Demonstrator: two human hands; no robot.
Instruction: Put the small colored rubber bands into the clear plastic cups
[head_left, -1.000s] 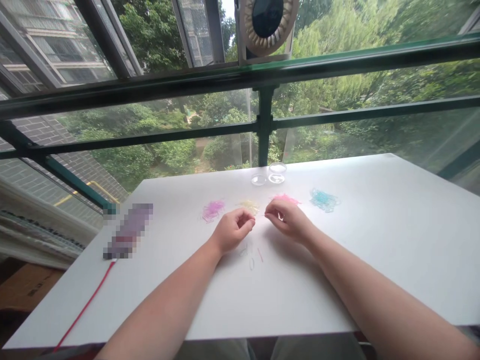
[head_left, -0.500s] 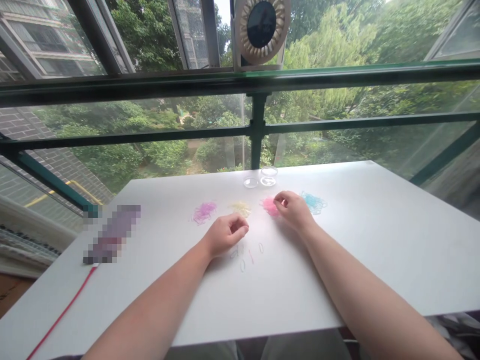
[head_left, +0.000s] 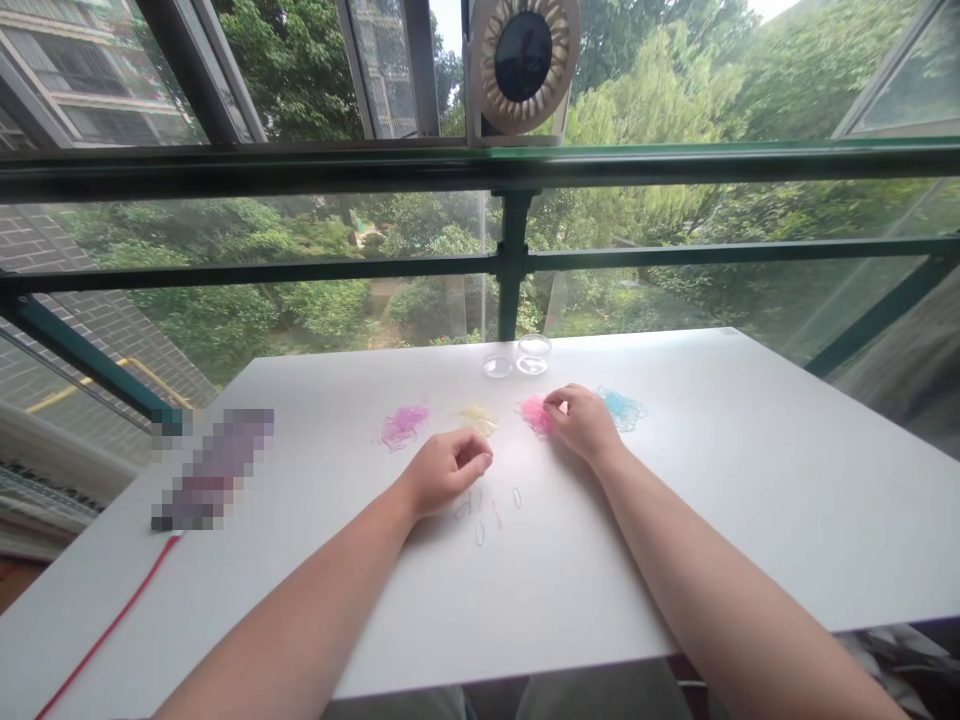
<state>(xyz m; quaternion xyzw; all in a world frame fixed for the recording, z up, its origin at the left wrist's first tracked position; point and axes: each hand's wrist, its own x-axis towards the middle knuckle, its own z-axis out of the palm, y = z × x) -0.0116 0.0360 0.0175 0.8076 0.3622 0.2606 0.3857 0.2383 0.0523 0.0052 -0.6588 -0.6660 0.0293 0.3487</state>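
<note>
My left hand (head_left: 450, 472) rests on the white table, thumb and fingertips pressed together; anything between them is too small to make out. Just beyond it lies a pile of yellow rubber bands (head_left: 478, 418). My right hand (head_left: 586, 422) pinches at the edge of the pink rubber bands (head_left: 534, 414), and its fingertips hide what they may hold. Blue rubber bands (head_left: 624, 408) are heaped to the right of that hand. On the far left of the row sits a purple pile (head_left: 405, 427). Between my forearms lie several loose bands, among them a pink one (head_left: 496, 514) and a pale one (head_left: 517, 497).
Clear round containers (head_left: 533, 365) stand near the table's back edge. A pixelated dark object (head_left: 217, 470) with a red cable (head_left: 112, 632) lies at the left. Behind the table (head_left: 765, 500) run a green railing (head_left: 300, 272) and windows, with a round fan-like device (head_left: 523, 62) above.
The view has shifted slightly. Both hands keep nearly the same places and poses, the right one still at the pink pile.
</note>
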